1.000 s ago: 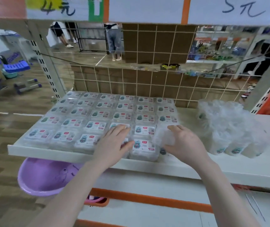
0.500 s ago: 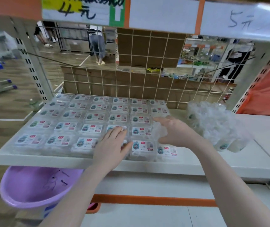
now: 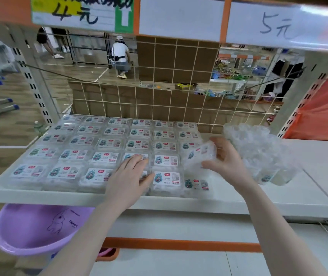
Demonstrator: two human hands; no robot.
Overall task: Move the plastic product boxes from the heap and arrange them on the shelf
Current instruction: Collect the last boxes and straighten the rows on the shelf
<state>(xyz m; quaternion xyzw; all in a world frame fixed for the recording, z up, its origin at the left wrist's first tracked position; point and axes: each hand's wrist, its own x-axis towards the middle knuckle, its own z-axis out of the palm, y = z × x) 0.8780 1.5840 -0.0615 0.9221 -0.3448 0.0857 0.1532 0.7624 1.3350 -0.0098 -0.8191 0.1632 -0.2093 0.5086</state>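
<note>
We find the right hand (image 3: 226, 160) pinching 1 tilted plastic box (image 3: 200, 155) above the last row's gap on the shelf (image 3: 308, 198), beside the heap (image 3: 258, 152); left hand (image 3: 128, 179), fingers flat, steadies placed boxes (image 3: 103, 140).

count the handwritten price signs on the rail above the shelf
2: the 4 yuan sign at upper left, the 5 yuan sign at upper right. Others may lie out of frame.

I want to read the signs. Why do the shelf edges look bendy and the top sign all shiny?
Head view: the wide lens curves the shelf edges; glare whitens the 5 yuan sign at its right end; the box in the right hand looks slightly smeared by motion.
</note>
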